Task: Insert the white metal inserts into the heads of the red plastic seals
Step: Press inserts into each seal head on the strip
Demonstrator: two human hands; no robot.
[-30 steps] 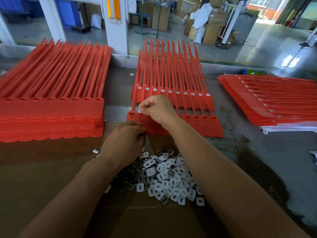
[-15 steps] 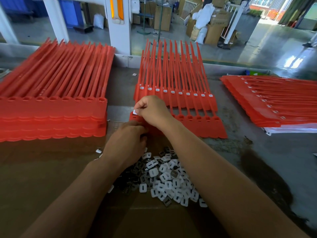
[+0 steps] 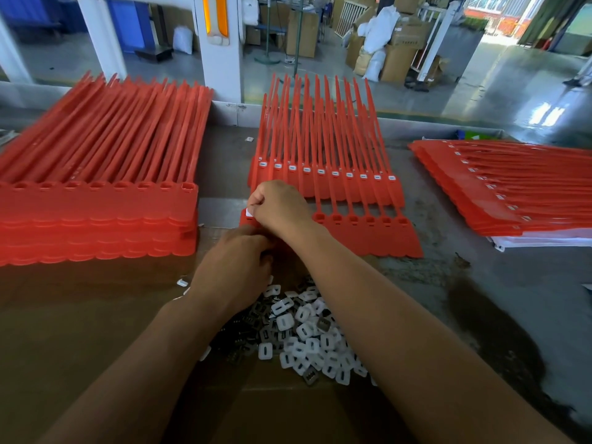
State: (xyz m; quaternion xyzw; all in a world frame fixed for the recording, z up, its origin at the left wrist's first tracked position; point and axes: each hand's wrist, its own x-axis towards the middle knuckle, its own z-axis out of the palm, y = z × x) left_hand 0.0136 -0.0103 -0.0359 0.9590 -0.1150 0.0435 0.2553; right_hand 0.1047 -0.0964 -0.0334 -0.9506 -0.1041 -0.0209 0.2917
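The right hand (image 3: 279, 207) is clenched, its thumb and forefinger pinching one white insert (image 3: 249, 213) against the leftmost head of the near row of red seals (image 3: 378, 233). To the right of the grip, six heads in that row stand open and unfilled. Just beyond the grip lies the far row of seals (image 3: 323, 187), ten heads, each with a white insert seated. Just below the grip the left hand (image 3: 235, 267) rests knuckles up at the row's near edge; its fingers are hidden, so whether it holds anything cannot be told. Nearer the body, between the two forearms, a pile of inserts (image 3: 307, 334), too many to count, lies on cardboard (image 3: 80, 331). Well left of the grip sits a stack of seals (image 3: 96, 216) showing eight empty heads; well right, a fanned stack (image 3: 512, 190).
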